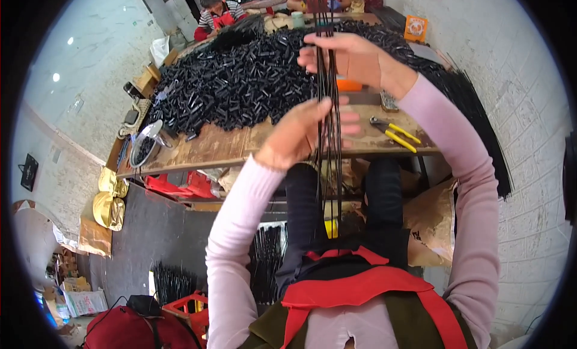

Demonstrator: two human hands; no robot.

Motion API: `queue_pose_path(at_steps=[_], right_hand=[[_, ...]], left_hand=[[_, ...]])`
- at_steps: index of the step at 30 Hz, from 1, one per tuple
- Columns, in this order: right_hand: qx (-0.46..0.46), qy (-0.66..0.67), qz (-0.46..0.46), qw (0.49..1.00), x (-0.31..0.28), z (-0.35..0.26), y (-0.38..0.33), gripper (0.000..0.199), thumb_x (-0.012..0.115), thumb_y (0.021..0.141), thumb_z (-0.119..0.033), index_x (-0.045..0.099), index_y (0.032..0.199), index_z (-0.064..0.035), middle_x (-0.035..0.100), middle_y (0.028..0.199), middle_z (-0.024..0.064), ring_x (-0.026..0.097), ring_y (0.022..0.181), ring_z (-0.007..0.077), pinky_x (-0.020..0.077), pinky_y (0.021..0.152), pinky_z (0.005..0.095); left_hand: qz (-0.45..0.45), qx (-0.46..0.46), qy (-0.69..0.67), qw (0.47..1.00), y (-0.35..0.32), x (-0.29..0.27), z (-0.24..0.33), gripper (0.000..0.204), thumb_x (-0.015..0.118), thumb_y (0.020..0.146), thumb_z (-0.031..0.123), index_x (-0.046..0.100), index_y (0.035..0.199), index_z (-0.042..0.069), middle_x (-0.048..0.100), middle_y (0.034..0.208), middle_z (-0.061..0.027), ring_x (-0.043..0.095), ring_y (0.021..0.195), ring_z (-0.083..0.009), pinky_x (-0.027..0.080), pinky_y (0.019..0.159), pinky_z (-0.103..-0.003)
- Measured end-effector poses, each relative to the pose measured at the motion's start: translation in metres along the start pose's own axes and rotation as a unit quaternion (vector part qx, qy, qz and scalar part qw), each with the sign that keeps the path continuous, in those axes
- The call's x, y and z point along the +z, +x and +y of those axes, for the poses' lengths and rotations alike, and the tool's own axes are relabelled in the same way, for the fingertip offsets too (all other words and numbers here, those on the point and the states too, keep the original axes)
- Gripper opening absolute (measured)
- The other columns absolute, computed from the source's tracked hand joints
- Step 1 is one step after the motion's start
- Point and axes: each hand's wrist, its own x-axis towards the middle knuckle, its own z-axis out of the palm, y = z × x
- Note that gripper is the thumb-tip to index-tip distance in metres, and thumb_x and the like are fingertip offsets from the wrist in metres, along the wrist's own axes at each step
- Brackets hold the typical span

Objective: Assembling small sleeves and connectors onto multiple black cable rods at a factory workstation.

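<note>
Loose bundle of long, thin black strands [329,123] is running lengthwise between both hands, in front of the lap. Bare left hand [300,129] is sitting lower, bare right hand [351,57] higher; fingers are extending, loosely apart. Can't tell if either is gripping. Brown wooden table [222,146] is carrying a heap of short black cylindrical pieces [234,81]; yellow-handled metal pliers [399,140] are lying right of the bundle.

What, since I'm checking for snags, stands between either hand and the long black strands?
Nothing visible: the long black strands pass directly across both the left hand and right hand. The yellow-handled pliers lie aside on the table.
</note>
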Motion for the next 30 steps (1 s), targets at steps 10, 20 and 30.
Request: queue_pose_path(at_steps=[10,20,30], right_hand=[[-0.02,-0.042,0.016,0.999,0.029,-0.012,-0.035,0.041,0.053,0.1,-0.025,0.045,0.131,0.0013,0.062,0.118,0.0203,0.064,0.11,0.0307,0.0538,0.096,0.0391],[-0.008,-0.043,0.052,0.998,0.012,-0.004,-0.048,0.041,0.055,0.099,-0.018,0.046,0.132,0.0032,0.06,0.122,0.0225,0.061,0.115,0.0325,0.0509,0.099,0.0417],[0.011,-0.03,0.023,0.999,0.013,0.01,-0.064,0.038,0.051,0.101,-0.02,0.049,0.129,0.0052,0.059,0.124,0.02,0.06,0.116,0.0297,0.0489,0.102,0.039]], left_hand=[[0.046,0.087,-0.003,0.995,0.005,0.02,-0.008,0.039,0.038,0.106,0.027,0.048,0.125,-0.006,0.065,0.108,-0.0206,0.067,0.098,-0.0301,0.057,0.087,-0.042],[0.065,0.06,-0.004,0.996,0.008,0.02,-0.022,0.028,0.047,0.102,0.015,0.052,0.123,-0.004,0.066,0.109,-0.0144,0.068,0.095,-0.022,0.057,0.085,-0.036],[0.029,0.04,-0.019,0.999,-0.01,0.034,-0.038,0.042,0.038,0.106,0.026,0.046,0.128,-0.008,0.06,0.122,-0.0232,0.063,0.112,-0.0315,0.052,0.097,-0.044]])
